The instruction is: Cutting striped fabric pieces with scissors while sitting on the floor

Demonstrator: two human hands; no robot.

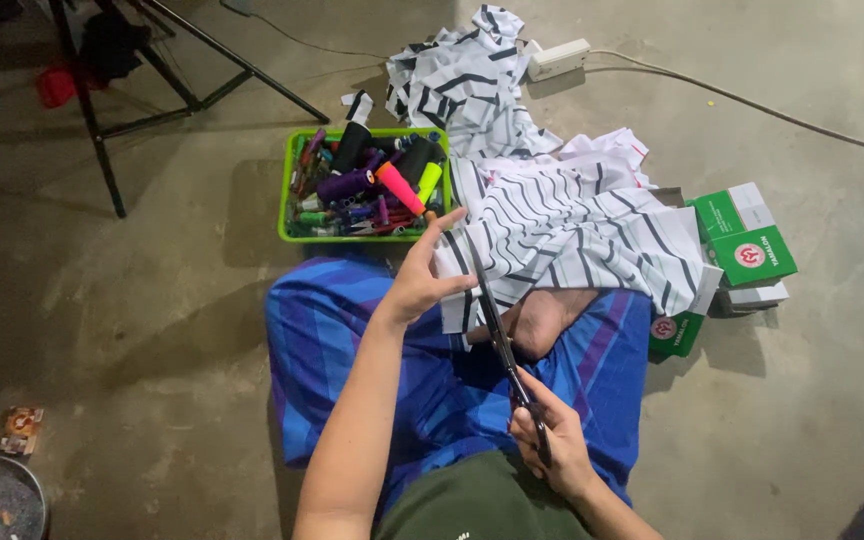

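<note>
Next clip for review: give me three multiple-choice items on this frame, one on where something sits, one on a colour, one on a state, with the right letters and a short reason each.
1. Where is the green basket of thread spools?
A. On the floor, ahead of the person's knees
B. On the folding stand
C. On top of the green boxes

2. What colour are the stripes on the white fabric?
A. Red
B. Black
C. Yellow

3. What is the right hand doing?
A. Resting flat on the floor
B. Holding a spool
C. Gripping the scissors

Answers:
1 A: the basket stands on the concrete floor, just beyond the blue cloth over the legs.
2 B: dark black lines run across the white cloth.
3 C: its fingers sit in the scissor handles, blades pointing to the fabric edge that the left hand holds.
</note>
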